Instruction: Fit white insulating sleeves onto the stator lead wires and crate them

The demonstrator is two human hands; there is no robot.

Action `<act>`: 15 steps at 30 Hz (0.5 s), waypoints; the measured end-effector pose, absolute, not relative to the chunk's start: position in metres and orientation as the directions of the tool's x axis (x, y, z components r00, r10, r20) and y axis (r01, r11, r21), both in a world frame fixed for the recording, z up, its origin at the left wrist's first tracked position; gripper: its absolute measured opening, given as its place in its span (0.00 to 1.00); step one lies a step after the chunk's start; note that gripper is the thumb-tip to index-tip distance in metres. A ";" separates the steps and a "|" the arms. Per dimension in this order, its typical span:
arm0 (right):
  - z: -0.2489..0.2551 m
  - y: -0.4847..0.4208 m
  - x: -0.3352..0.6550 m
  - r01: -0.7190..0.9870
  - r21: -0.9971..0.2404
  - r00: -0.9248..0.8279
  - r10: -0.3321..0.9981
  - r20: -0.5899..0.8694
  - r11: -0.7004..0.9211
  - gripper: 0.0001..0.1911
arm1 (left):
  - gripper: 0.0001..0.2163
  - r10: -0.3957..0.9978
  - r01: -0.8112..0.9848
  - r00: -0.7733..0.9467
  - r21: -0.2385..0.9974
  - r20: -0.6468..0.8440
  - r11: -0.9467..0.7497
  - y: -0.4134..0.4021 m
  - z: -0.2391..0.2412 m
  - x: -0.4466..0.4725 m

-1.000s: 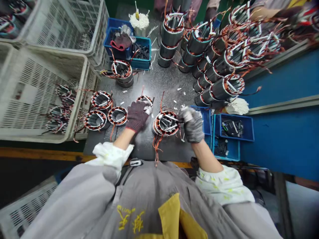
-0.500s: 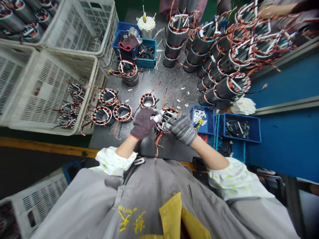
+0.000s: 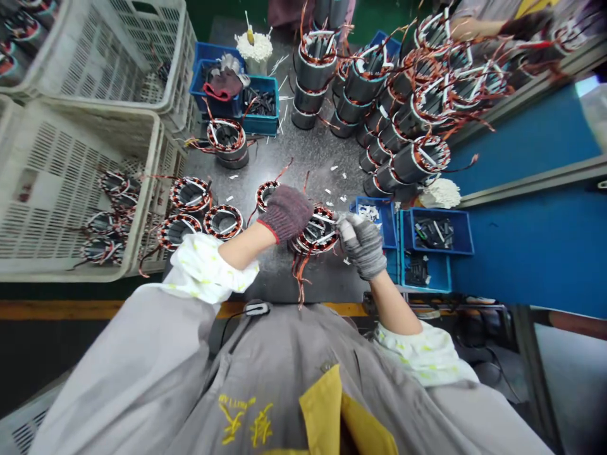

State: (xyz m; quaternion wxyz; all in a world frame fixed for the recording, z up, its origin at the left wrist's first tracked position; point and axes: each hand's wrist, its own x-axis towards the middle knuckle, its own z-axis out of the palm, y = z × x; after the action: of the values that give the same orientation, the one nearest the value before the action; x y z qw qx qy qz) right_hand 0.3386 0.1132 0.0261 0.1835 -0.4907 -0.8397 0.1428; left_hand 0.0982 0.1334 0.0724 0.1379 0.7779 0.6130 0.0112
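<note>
A motor stator with copper windings and white strips stands on the dark tabletop in front of me, its orange lead wires trailing toward my body. My left hand, in a maroon knit glove, is curled over the stator's upper left rim; its fingertips are mostly hidden. At the right rim, my right hand in a grey striped glove has its thumb and fingers pinched together. What lies between them is too small to make out. Just behind my left hand is another stator, partly covered.
More wound stators sit at left beside a white plastic crate. Tall stator stacks fill the back right. A blue tray of white pieces and a blue bin stand at right. A co-worker's arm reaches in at top right.
My left hand has moved farther over the stator's rim. My right hand has drawn right, off its top. The yellow tool in the tray is now out of sight. The whole view has shifted.
</note>
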 end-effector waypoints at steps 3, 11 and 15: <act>0.043 0.125 0.313 0.819 -0.283 -0.491 0.865 0.106 0.500 0.20 | 0.14 0.989 0.811 0.146 0.569 0.030 -0.137 0.144 0.073 0.081; 0.067 0.152 0.249 0.761 -0.055 -0.645 0.744 -0.177 0.646 0.19 | 0.14 0.977 0.468 -0.180 0.863 -0.116 0.189 0.101 0.027 0.044; 0.052 0.145 0.279 0.801 -0.088 -0.597 0.801 -0.039 0.593 0.17 | 0.14 0.967 0.508 -0.154 0.823 -0.204 0.254 0.075 0.010 0.044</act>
State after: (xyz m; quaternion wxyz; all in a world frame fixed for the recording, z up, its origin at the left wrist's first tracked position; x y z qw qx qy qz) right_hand 0.2791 0.1450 0.0524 0.0025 -0.4486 -0.8924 0.0480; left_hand 0.0444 0.0748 0.0096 0.3776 0.5297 0.6961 0.3039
